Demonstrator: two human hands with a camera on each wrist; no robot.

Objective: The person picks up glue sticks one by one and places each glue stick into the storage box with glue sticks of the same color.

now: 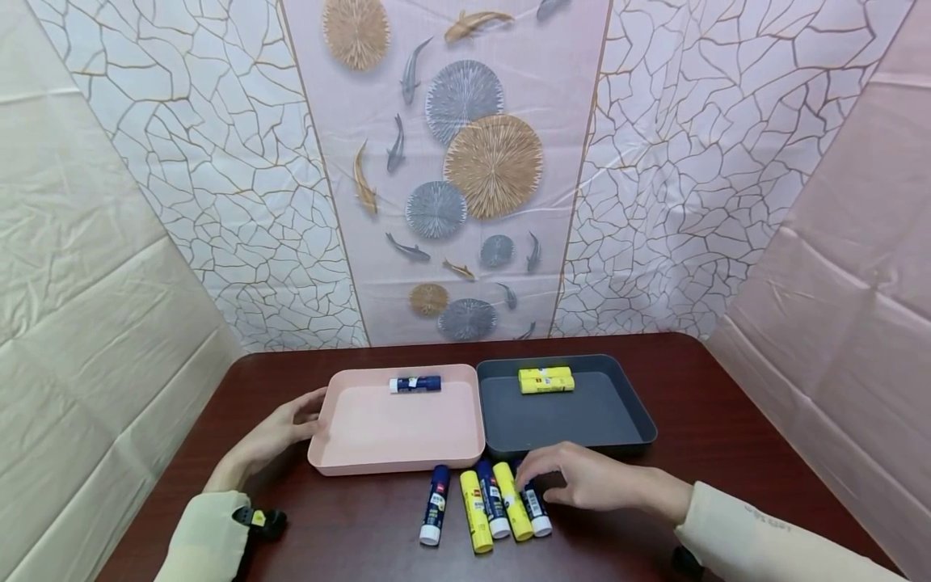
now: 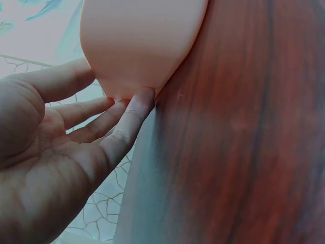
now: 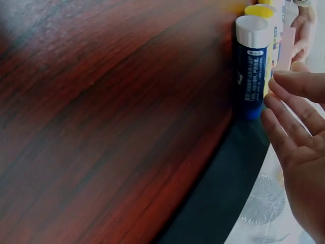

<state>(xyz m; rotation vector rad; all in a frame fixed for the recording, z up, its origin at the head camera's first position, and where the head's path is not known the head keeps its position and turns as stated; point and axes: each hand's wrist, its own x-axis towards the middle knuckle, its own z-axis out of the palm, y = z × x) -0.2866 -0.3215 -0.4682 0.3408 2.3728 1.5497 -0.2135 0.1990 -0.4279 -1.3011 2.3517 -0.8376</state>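
Note:
My left hand [image 1: 280,424] is at the left end of the pink tray [image 1: 400,466], its fingertips touching the tray's outer wall [image 2: 137,46]. My right hand [image 1: 582,477] hovers over the right end of a row of glue sticks on the table. Its fingers are loosely bent beside the rightmost blue glue stick [image 1: 536,509], which has a white end; in the right wrist view they do not wrap round that blue stick [image 3: 250,76]. Left of it lie a yellow glue stick [image 1: 513,503], a blue one [image 1: 494,505], another yellow one [image 1: 476,517] and a blue one [image 1: 435,509].
Inside the pink tray, near its back wall, lies a blue glue stick [image 1: 416,384]. The dark grey tray [image 1: 618,420] adjoins it on the right and holds two yellow glue sticks [image 1: 547,385]. Patterned cloth [image 1: 465,267] hangs behind the dark red wooden table [image 1: 349,525].

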